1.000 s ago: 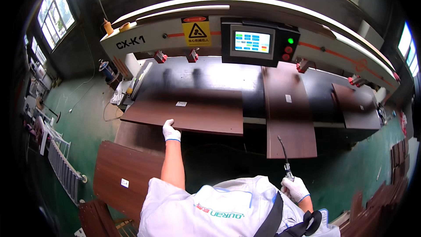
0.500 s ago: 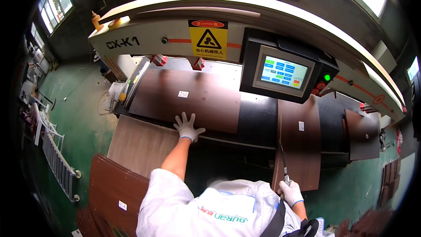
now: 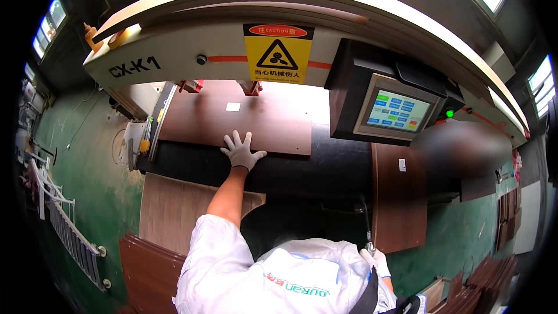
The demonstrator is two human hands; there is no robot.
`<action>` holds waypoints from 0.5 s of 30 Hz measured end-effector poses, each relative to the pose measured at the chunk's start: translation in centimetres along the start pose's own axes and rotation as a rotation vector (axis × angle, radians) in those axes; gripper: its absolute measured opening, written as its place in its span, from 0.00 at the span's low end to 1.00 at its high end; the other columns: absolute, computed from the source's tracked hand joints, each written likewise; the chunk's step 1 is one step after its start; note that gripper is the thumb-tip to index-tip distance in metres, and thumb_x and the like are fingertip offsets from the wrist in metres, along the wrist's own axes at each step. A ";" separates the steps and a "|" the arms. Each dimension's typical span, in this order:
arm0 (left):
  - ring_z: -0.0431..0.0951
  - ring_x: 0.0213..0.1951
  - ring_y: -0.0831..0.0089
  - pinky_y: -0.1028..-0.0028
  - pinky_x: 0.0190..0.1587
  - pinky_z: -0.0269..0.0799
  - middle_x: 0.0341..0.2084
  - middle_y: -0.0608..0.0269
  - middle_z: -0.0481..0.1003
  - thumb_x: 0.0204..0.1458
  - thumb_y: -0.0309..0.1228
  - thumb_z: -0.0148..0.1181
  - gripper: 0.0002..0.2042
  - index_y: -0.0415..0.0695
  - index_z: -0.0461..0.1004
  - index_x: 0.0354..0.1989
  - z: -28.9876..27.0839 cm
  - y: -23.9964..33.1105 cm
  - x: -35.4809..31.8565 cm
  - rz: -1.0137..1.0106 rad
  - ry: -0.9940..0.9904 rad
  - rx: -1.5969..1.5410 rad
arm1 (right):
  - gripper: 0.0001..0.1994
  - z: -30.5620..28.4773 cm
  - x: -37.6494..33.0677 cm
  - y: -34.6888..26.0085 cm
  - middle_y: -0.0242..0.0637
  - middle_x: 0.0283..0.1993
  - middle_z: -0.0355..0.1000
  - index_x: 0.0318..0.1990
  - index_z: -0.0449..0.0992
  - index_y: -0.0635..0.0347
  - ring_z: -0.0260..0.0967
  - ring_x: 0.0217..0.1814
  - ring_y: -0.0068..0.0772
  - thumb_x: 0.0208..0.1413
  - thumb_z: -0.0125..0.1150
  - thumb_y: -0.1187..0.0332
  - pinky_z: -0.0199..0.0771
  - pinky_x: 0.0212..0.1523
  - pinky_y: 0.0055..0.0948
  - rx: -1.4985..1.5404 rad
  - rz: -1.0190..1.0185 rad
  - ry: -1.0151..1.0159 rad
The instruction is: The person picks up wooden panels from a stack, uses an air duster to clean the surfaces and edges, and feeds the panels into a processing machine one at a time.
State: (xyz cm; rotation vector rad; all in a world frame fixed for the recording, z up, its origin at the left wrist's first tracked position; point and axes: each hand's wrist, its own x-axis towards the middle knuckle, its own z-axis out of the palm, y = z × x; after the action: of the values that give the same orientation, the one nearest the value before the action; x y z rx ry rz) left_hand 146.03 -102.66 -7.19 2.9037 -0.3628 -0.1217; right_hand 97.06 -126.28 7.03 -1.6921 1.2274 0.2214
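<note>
At the far left, a white metal rack (image 3: 64,221) stands on the green floor (image 3: 93,157), and near it a stack of dark brown boards (image 3: 148,270) lies low beside a paler board (image 3: 174,209). Further in, the left hand (image 3: 241,150), in a white glove, lies flat with its fingers (image 3: 235,138) spread wide on the near edge of a large brown panel (image 3: 244,116), gripping nothing; the panel rests on the machine's black belt (image 3: 314,166), under the pale beam bearing a yellow warning sign (image 3: 278,53). To the right hangs a touch screen (image 3: 398,110) in a black housing. Below it a narrow brown panel (image 3: 398,197) lies lengthwise. The right hand (image 3: 375,259), gloved too, is closed around a thin hose tool (image 3: 366,221) beside that panel's near end.
</note>
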 end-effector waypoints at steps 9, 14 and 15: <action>0.63 0.69 0.56 0.66 0.66 0.61 0.72 0.44 0.56 0.61 0.42 0.55 0.39 0.40 0.45 0.76 -2.6 -1.8 11.0 0.044 0.134 -0.842 | 0.14 1.0 4.4 6.3 0.33 0.25 0.73 0.29 0.74 0.62 0.65 0.26 0.23 0.57 0.63 0.59 0.69 0.30 0.29 -0.126 -0.082 -0.019; 0.77 0.49 0.63 0.68 0.44 0.74 0.55 0.54 0.74 0.52 0.23 0.54 0.30 0.37 0.59 0.67 -9.9 1.0 16.6 0.173 0.424 -1.650 | 0.14 -0.5 -0.8 -1.2 0.35 0.24 0.74 0.30 0.74 0.62 0.68 0.22 0.23 0.57 0.62 0.60 0.70 0.26 0.27 -0.016 -0.026 -0.009; 0.78 0.46 0.58 0.65 0.41 0.76 0.54 0.52 0.74 0.49 0.22 0.55 0.31 0.36 0.60 0.66 -11.1 3.0 15.1 0.194 0.362 -1.781 | 0.13 -0.9 -1.4 -1.1 0.35 0.24 0.75 0.31 0.74 0.61 0.68 0.19 0.23 0.58 0.61 0.60 0.69 0.23 0.27 -0.009 -0.027 0.032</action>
State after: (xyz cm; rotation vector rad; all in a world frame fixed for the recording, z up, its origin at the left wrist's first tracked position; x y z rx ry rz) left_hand 161.15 -107.08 3.39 1.0881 -0.2312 0.0915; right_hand 96.91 -126.12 9.05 -1.7249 1.2276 0.1838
